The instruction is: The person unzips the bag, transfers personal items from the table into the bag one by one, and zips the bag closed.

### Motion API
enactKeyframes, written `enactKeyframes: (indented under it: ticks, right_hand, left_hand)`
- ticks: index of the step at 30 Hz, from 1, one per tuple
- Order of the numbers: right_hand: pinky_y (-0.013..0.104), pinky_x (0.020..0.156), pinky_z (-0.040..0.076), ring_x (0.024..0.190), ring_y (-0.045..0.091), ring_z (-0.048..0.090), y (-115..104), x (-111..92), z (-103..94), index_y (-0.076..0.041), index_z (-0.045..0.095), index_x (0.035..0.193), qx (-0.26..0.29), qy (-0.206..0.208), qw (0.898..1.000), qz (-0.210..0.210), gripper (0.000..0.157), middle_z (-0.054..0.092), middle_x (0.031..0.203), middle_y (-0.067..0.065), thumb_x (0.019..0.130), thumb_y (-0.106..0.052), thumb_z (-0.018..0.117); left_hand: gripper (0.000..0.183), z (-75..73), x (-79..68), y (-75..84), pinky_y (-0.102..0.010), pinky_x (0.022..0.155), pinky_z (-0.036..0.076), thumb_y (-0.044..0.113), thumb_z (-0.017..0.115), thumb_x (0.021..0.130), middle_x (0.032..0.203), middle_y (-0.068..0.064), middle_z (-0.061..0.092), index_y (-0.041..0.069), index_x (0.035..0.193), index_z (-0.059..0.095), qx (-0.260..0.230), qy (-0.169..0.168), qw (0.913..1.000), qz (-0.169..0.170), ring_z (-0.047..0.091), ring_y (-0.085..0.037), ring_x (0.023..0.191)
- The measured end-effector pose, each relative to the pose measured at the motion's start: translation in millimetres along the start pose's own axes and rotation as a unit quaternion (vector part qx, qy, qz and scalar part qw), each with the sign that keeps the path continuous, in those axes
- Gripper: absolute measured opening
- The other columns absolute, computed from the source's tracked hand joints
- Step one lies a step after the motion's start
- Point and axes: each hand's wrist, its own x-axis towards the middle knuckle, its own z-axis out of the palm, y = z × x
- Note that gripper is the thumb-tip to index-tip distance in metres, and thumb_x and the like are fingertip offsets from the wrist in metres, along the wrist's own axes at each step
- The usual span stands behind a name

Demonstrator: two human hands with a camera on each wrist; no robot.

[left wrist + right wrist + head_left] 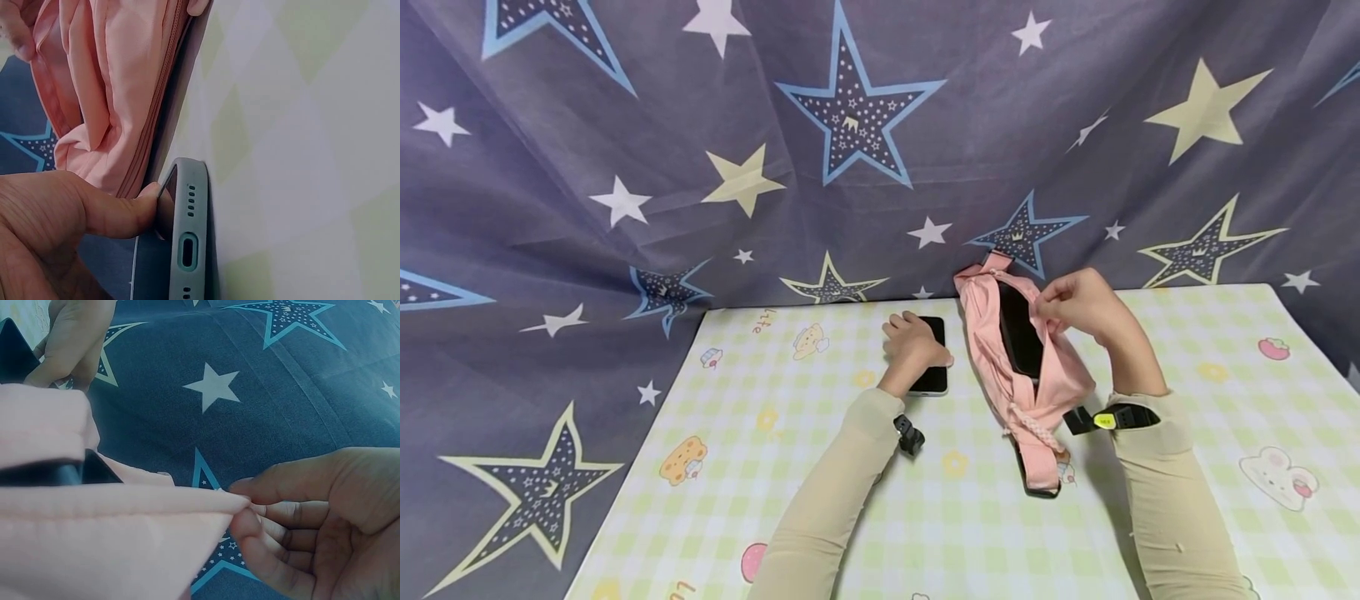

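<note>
A pink bag (981, 333) with a strap and a cord lies on the table, its zipped mouth spread apart. My right hand (1086, 304) pinches the right edge of that opening between thumb and fingertips, as the right wrist view shows closely. Inside the mouth something black (1021, 329) shows; whether it is an object or lining I cannot tell. Left of the bag is a smartphone (934, 379) with a dark screen and a pale case. My left hand (913, 342) grips it from above, thumb at the right edge; in the left wrist view the phone's charging-port end (189, 219) faces the camera.
A checked tablecloth (820, 467) with cartoon prints covers the table. Behind it hangs a dark star-patterned curtain (685, 108), close to the far end of the bag. The bag's buckled strap (1039, 467) lies toward the front.
</note>
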Motion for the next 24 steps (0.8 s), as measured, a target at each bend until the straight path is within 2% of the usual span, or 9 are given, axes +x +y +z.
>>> enactKeyframes:
  ticks: [6, 11, 18, 24]
  right_hand:
    - [0.032, 0.058, 0.060, 0.057, 0.011, 0.064, 0.1, 0.3, 0.9, 0.015, 0.071, 0.100, -0.002, 0.001, 1.000, 0.000, 0.020, 0.069, 0.066, -0.001, 0.093, -0.003, 0.066]
    - [0.031, 0.058, 0.060, 0.056, 0.010, 0.065, 1.0, 0.7, 0.9, 0.015, 0.071, 0.101, 0.003, -0.002, 1.000, 0.000, 0.020, 0.069, 0.066, -0.001, 0.093, -0.003, 0.066]
    - [0.030, 0.057, 0.060, 0.056, 0.009, 0.063, 2.4, 2.2, 0.8, 0.016, 0.070, 0.102, 0.006, -0.004, 1.000, 0.000, 0.021, 0.069, 0.066, -0.002, 0.093, -0.003, 0.067]
    - [0.033, 0.059, 0.060, 0.057, 0.010, 0.064, 2.0, 1.1, 1.2, 0.015, 0.071, 0.100, -0.001, 0.001, 1.000, 0.001, 0.020, 0.068, 0.065, -0.001, 0.093, -0.003, 0.065]
  left_hand:
    - [0.116, 0.0, 0.2, -2.2, -0.045, 0.102, 0.049, 0.052, 0.080, 0.082, 0.159, -0.026, 0.022, 0.004, 0.162, 0.012, -0.018, -0.009, 0.9998, 0.003, 0.029, -0.038, 0.146]
    - [0.112, -0.1, -6.1, -6.3, -0.045, 0.099, 0.051, 0.049, 0.081, 0.082, 0.155, -0.027, 0.027, 0.003, 0.161, 0.017, -0.039, 0.003, 0.9991, 0.012, 0.037, -0.040, 0.137]
    - [0.114, 1.7, -6.2, -5.3, -0.045, 0.104, 0.047, 0.046, 0.082, 0.082, 0.154, -0.029, 0.026, 0.002, 0.162, 0.013, -0.042, 0.022, 0.9983, 0.034, 0.038, -0.042, 0.133]
    - [0.112, 3.9, -6.4, -3.1, -0.041, 0.094, 0.053, 0.038, 0.079, 0.086, 0.150, -0.029, 0.026, 0.003, 0.163, 0.006, -0.066, 0.017, 0.9971, 0.033, 0.051, -0.036, 0.117]
